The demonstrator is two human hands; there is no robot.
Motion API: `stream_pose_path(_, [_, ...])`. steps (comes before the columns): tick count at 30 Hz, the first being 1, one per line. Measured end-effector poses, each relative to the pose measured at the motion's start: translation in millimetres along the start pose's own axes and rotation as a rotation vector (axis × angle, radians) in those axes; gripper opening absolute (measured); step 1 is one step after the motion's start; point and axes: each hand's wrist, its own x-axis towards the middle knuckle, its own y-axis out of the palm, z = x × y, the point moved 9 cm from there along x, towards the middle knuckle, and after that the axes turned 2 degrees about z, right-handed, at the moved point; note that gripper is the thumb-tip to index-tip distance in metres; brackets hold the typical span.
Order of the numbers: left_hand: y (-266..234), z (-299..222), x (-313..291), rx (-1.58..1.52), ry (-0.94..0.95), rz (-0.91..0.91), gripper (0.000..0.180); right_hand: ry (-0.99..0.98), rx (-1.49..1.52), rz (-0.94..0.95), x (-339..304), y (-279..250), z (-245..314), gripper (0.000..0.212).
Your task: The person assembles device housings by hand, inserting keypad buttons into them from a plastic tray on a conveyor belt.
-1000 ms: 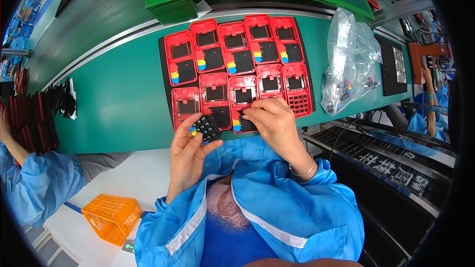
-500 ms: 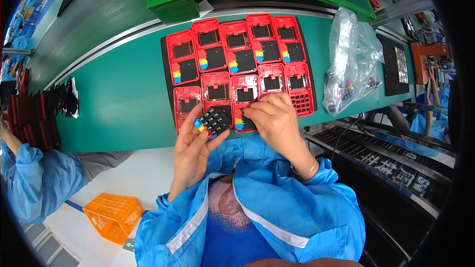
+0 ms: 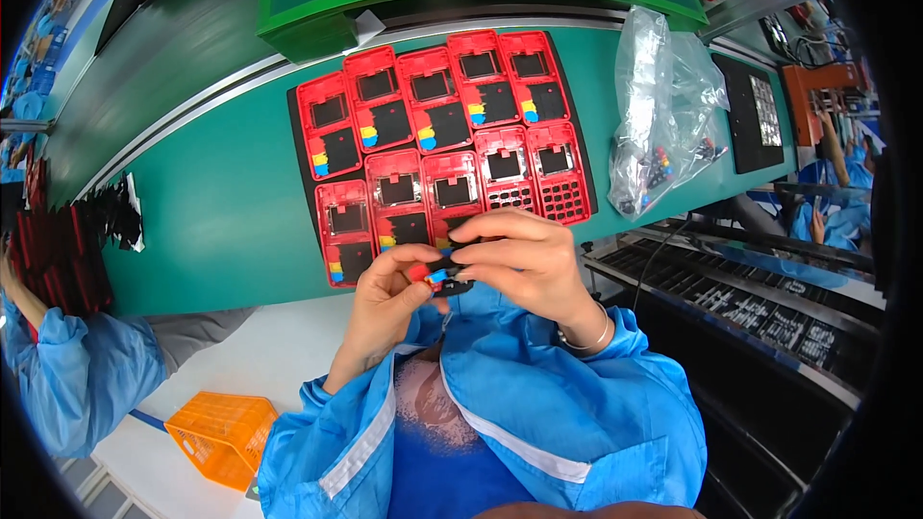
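Note:
My left hand is closed on a black rubber keypad with red, blue and yellow keys, held tilted just above the table's front edge. My right hand pinches the keypad's other side, partly covering it. Beyond my hands, red handset housings, each with a dark screen window, lie in two rows on a black mat. Most bear a black pad with a coloured edge. Two in the near row, at the right, show a bare grid of key holes. My fingers hide the lower part of the near middle housing.
At the right of the green table lies a clear plastic bag with small coloured pieces, beside a black tray. A green-edged shelf crosses the back. Left sits a co-worker's blue sleeve; an orange crate is below.
My right hand has left the near middle housing and come over to my left hand, onto the keypad. The keypad has been tipped up. The whole view has shifted slightly.

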Motion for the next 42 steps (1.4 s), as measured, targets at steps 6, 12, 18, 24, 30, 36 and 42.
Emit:
stream_pose_path(6, [-2.7,9.2,-0.3,-0.066,-0.108,-0.014,0.034,-0.019,-0.347,-0.353,-34.9,-58.3,-9.2,0.024])
stream_pose_path(12, [-6.5,13.1,-0.7,0.060,-0.154,-0.060,0.041,-0.100,-0.623,0.078,-43.9,-25.3,-26.4,0.025])
stream_pose_path(18, [-4.8,12.1,-1.5,0.076,-0.156,-0.071,0.037,-0.226,-0.692,0.086,-43.6,-23.8,-16.2,0.029])
stream_pose_path(24, [-5.0,11.6,-2.3,0.064,-0.142,-0.081,0.037,-0.212,-0.725,0.070,-46.5,-25.1,-26.5,0.029])
stream_pose_path(30, [-7.0,13.8,-1.5,0.053,-0.139,-0.073,0.037,-0.193,-0.711,-0.033,-46.9,-28.4,-26.8,0.026])
stream_pose_path(36, [-8.7,13.7,-1.4,0.053,-0.135,-0.080,0.037,-0.128,-0.671,-0.120,-42.3,-32.0,-22.5,0.023])
stream_pose_path(42, [-9.5,13.9,-2.4,0.068,-0.139,-0.100,0.038,-0.145,-0.659,0.074,-45.9,-28.1,-27.9,0.025])
